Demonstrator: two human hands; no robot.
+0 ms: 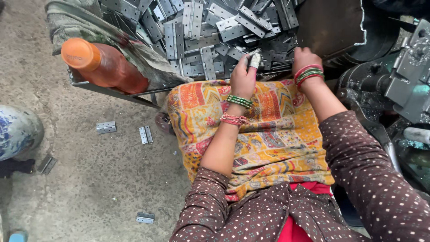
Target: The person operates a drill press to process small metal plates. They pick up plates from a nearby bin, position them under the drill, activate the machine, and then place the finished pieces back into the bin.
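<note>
Left hand (pixel 242 78) pinches one hinge (pixel 255 58) in a clenched grip over the lap, right hand (pixel 304 57) reaches the hinge pile (pixel 210 31), grip unclear.

Orange-capped reddish bottle (pixel 105 65) lying left of hinges.

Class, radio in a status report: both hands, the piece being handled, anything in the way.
Left hand grip shut on a small metal hinge. Right hand down in the hinge pile, grip hidden. Orange-capped bottle lies left, apart.
</note>
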